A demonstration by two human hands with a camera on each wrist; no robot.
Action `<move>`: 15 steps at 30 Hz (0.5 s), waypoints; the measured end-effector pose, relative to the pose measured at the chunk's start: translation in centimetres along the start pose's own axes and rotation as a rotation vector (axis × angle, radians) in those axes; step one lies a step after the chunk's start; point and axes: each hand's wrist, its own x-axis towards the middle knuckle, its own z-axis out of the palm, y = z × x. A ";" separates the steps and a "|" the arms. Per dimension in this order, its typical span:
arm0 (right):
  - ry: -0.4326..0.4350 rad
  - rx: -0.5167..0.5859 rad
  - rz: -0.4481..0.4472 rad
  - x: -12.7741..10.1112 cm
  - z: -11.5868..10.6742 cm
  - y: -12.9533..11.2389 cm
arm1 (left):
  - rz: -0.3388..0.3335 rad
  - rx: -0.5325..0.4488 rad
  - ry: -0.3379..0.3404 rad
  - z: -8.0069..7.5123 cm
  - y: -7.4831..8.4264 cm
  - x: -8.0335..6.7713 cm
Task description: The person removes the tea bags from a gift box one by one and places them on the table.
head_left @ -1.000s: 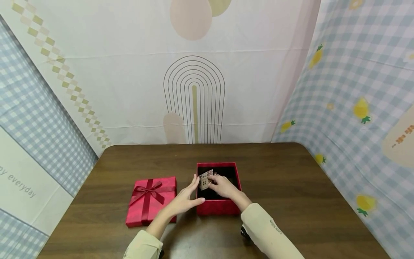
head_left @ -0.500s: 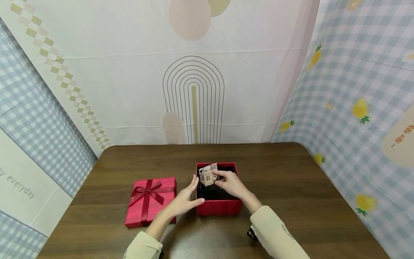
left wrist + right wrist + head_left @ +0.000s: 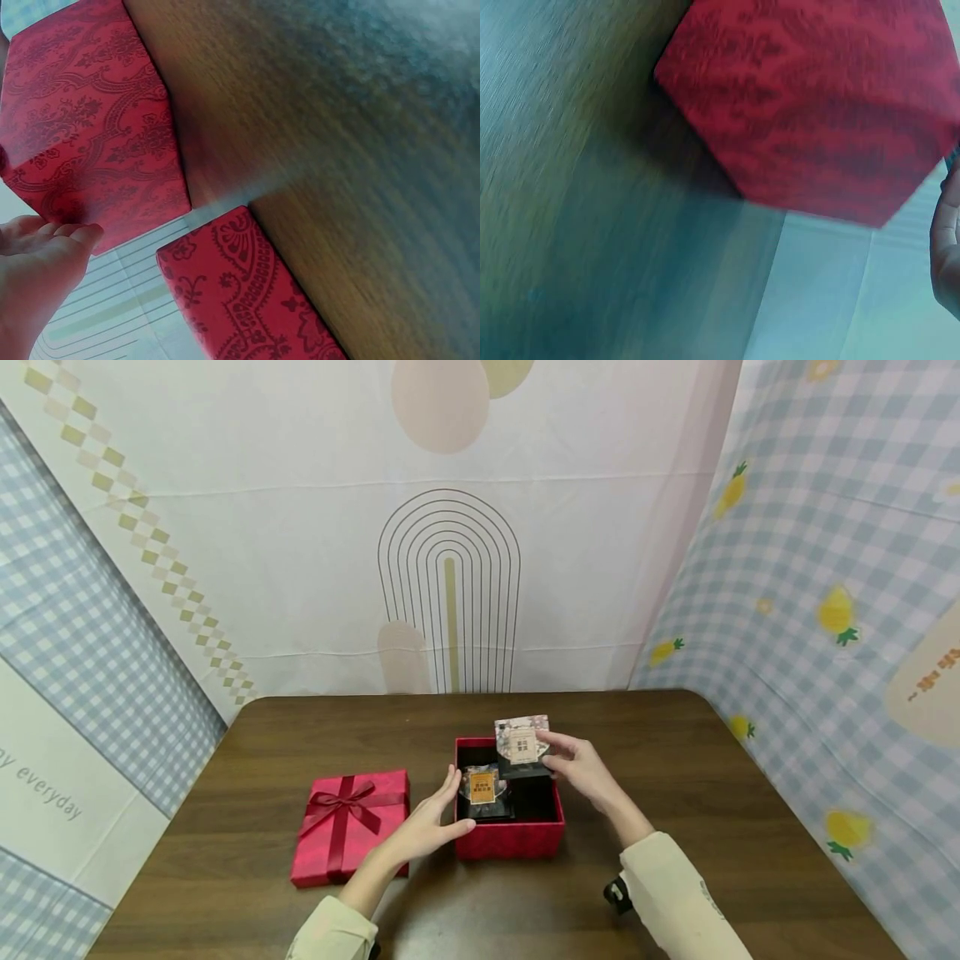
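My right hand (image 3: 587, 770) pinches the right edge of a flat square packet (image 3: 517, 745), printed with flowers and a pale label and black along its bottom. It is held up over the back right of an open red box (image 3: 510, 842). Inside the box at the left lies another packet (image 3: 483, 789) with an orange label. My left hand (image 3: 429, 823) rests its fingertips on the box's left side, fingers fairly straight and thumb spread at the front corner. In the left wrist view that hand (image 3: 45, 251) touches the patterned box wall (image 3: 90, 120). The right wrist view cuts off most of my right hand (image 3: 946, 244).
A red lid (image 3: 352, 822) with a dark red ribbon bow lies left of the box, partly behind my left forearm. Both stand on a brown wooden table (image 3: 675, 752). Printed cloths hang behind and on both sides.
My right hand has drawn the flowered packet up out of the box and to the right, uncovering the orange-labelled one. The left hand has stayed in place.
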 end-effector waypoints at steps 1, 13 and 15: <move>0.016 0.009 0.012 -0.1 -0.4 0.1 | -0.001 -0.001 0.000 0.0 0.0 0.0; 0.165 0.098 0.072 -0.9 -4.6 1.5 | -0.003 -0.008 -0.010 0.0 -0.2 0.0; 0.181 0.115 0.082 -1.1 -5.2 1.7 | -0.004 -0.007 -0.012 0.0 -0.2 0.0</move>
